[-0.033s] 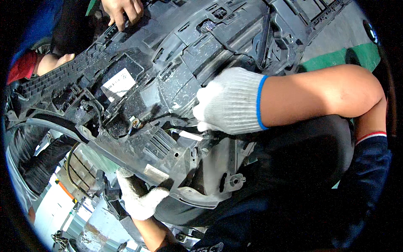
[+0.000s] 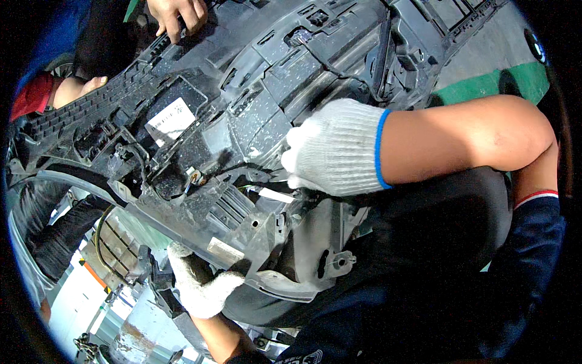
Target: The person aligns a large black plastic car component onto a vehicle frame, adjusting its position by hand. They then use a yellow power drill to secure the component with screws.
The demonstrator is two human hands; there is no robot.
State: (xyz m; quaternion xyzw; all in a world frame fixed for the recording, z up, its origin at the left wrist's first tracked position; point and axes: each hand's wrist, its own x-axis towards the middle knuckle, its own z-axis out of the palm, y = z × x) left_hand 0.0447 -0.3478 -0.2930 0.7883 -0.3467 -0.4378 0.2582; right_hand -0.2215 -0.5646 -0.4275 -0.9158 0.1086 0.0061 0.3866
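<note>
A large black car bumper (image 2: 267,127) lies tilted across the view, its ribbed, dusty inner side showing. My right hand (image 2: 330,145), in a white knitted glove with a blue cuff, is closed over its middle. A small metallic tip shows by the fingers, but what they hold is hidden. Beside them are a dark cable (image 2: 242,167) and a white tag (image 2: 276,195). My left hand (image 2: 203,285), also gloved, grips the bumper's lower edge, thumb apart from the fingers; some fingers are partly hidden. A white label (image 2: 171,121) is stuck on the bumper's left part.
Another person's bare hand (image 2: 179,15) holds the bumper's far edge, and a second bare hand (image 2: 79,91) with a red sleeve rests at its left end. My dark-clothed leg (image 2: 448,212) is under the right side. Green-and-grey floor (image 2: 485,85) shows at right.
My right hand has shifted very slightly to the right, still closed. My left hand, the bumper and the other person's hands stay in place.
</note>
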